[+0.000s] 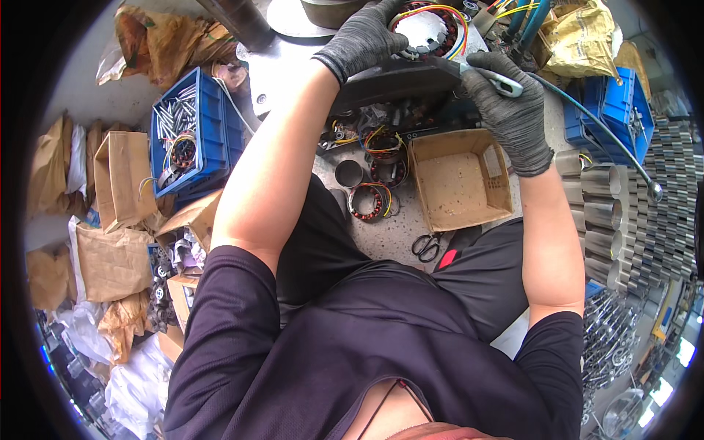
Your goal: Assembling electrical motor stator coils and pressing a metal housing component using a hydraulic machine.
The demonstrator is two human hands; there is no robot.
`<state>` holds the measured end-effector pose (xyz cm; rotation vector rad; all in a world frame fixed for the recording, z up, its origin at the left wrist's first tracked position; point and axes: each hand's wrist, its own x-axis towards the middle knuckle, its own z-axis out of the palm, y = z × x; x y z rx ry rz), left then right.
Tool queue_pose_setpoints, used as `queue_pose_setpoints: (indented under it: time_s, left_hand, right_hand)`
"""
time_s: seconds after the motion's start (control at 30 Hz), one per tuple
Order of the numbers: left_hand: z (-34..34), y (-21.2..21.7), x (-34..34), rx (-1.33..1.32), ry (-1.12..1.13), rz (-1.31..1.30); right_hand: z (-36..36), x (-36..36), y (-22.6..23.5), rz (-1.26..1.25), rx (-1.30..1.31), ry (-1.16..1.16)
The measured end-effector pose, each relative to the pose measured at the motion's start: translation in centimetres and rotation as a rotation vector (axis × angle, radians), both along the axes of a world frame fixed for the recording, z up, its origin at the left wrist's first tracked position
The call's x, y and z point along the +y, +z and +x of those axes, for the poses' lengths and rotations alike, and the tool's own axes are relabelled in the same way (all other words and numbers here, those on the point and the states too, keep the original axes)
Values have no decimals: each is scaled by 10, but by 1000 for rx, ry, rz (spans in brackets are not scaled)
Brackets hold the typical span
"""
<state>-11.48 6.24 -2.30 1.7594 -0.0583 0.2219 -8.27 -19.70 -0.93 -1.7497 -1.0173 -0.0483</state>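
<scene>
My left hand (364,42), in a dark grey knitted glove, is curled against the left edge of a motor stator (429,33), its thumb at the rim. The stator is ring-shaped, with dark red windings, a pale centre and yellow, red and blue lead wires; it lies on the metal machine table (297,70). In my right hand (510,110), gloved alike, is a utility knife (504,82) with a white-grey handle. Its tip points left, close to the stator's near right edge. The fingers' undersides are hidden.
On the floor between my legs are a cardboard box (460,183), scissors (425,248), stators (370,202) and a metal sleeve (349,174). Left stands a blue bin (198,132) of metal shafts; right are stacked metal cylinders (605,220). A hose (601,121) arcs past my right hand.
</scene>
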Motion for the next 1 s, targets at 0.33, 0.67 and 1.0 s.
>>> queue_pose_setpoints:
  time_s: [0.33,0.67,1.0]
  left_hand:
    - [-3,6,2,-52,105,311]
    - [8,-17,14,-103,63,127]
    - [-6,8,-3,6,98,318]
  right_hand:
    - [-10,15,-13,-7,-157,-84]
    - [-13,21,-26,25,-296,-71]
    - [-11,11,-19,15,-12,-68]
